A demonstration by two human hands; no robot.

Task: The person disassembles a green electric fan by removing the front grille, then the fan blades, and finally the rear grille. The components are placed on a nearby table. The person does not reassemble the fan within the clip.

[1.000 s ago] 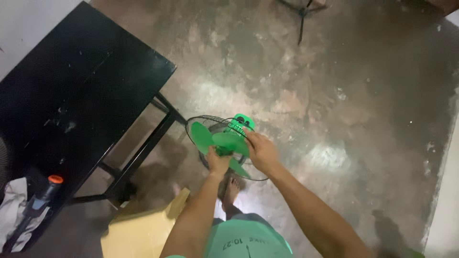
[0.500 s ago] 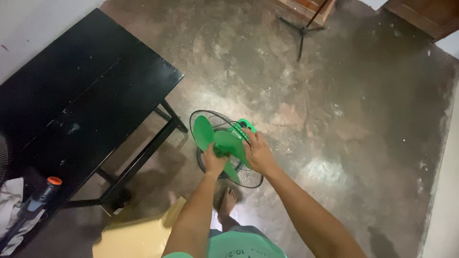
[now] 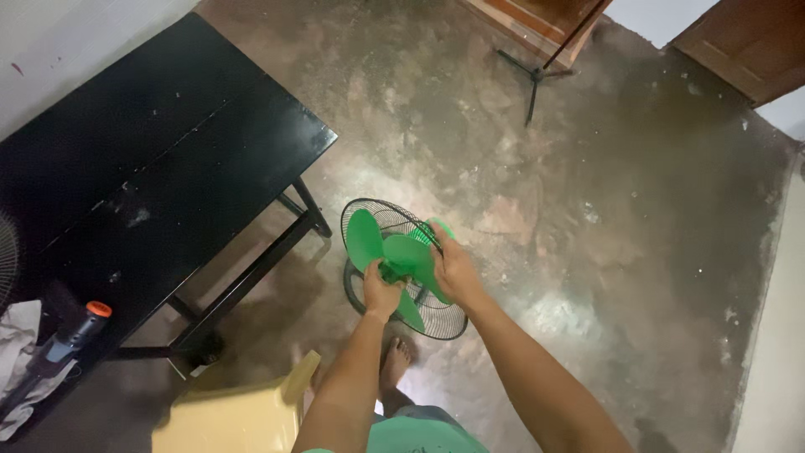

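Both hands' grip closes on the green fan blade [image 3: 390,252], hub facing up: left hand [image 3: 381,294], right hand [image 3: 453,268].

The fan blades [image 3: 392,256] look like smooth, slightly glossy green plastic, and the guard [image 3: 419,289] behind them is thin black wire, seemingly metal. The worktop [image 3: 142,180] on the left has a black painted finish, scuffed and speckled with pale marks, on dark metal-looking legs. The floor [image 3: 587,210] appears to be bare concrete, mottled brown and grey, with a dull sheen. A crumpled white cloth [image 3: 17,356] lies near left. The stool [image 3: 235,415] looks like matt yellow plastic.
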